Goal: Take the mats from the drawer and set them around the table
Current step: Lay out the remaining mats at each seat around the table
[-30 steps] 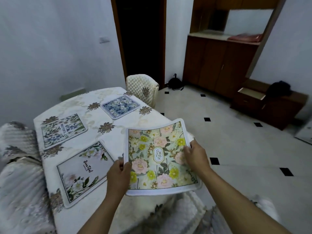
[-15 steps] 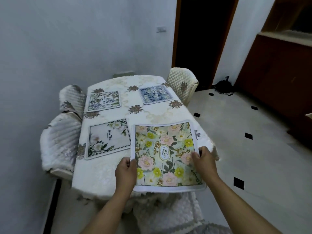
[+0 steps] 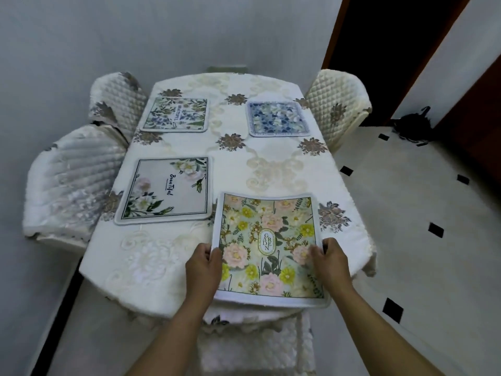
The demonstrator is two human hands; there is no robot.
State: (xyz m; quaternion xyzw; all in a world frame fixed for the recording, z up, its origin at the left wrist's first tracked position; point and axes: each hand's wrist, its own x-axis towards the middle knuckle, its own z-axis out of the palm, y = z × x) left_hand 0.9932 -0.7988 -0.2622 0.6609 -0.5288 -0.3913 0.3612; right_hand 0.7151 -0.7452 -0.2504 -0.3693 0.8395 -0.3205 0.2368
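A square mat with yellow and pink flowers is held over the near right part of the table, its near edge past the table's rim. My left hand grips its left edge and my right hand grips its right edge. Three other mats lie flat on the white cloth: a grey floral mat at the near left, a green and blue leafy mat at the far left, and a blue flowered mat at the far right.
Quilted chairs stand around the table: two on the left, one at the far right, one under the near edge. A wall runs behind and to the left. Tiled floor and a dark doorway lie to the right.
The view has swung left and down to face the table squarely. The flowered mat, still in both hands, has come lower over the near right corner of the table.
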